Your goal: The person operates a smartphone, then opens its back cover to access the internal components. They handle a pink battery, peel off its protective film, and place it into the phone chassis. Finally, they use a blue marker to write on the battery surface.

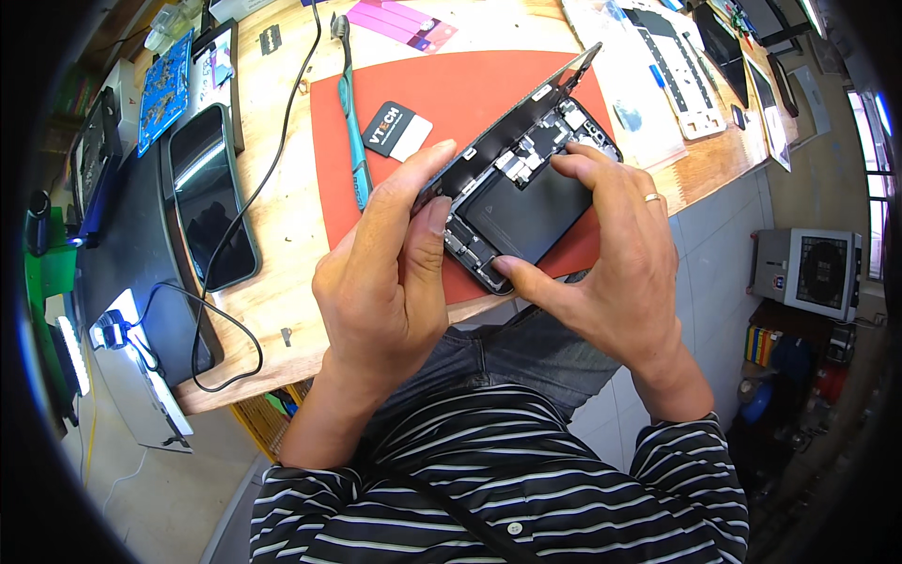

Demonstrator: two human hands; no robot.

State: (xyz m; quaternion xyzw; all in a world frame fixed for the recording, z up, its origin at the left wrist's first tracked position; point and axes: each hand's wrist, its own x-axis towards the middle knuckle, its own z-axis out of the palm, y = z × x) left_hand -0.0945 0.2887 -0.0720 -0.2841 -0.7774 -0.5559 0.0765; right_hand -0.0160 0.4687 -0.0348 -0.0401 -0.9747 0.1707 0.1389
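An opened smartphone (531, 211) is tilted over the red mat (343, 221), its dark battery and small circuit parts exposed. Its screen panel (507, 120) stands raised along the left side of the body. My left hand (385, 263) pinches the lower end of that panel between thumb and forefinger. Spread across the phone body, my right hand (625, 254) has its thumb at the bottom edge and its forefinger by the upper circuit parts; its other fingers are partly hidden. Beyond my left hand lie a black-and-white card (396, 132) and a teal brush (352, 132) shaped like a toothbrush.
A dark smartphone (214, 197) lies left on the wooden table (282, 315), with a black cable (258, 183) looping beside it. A purple sheet (399, 21) lies at the far edge. Phone frames (676, 80) and a blue pen (657, 76) are at the right.
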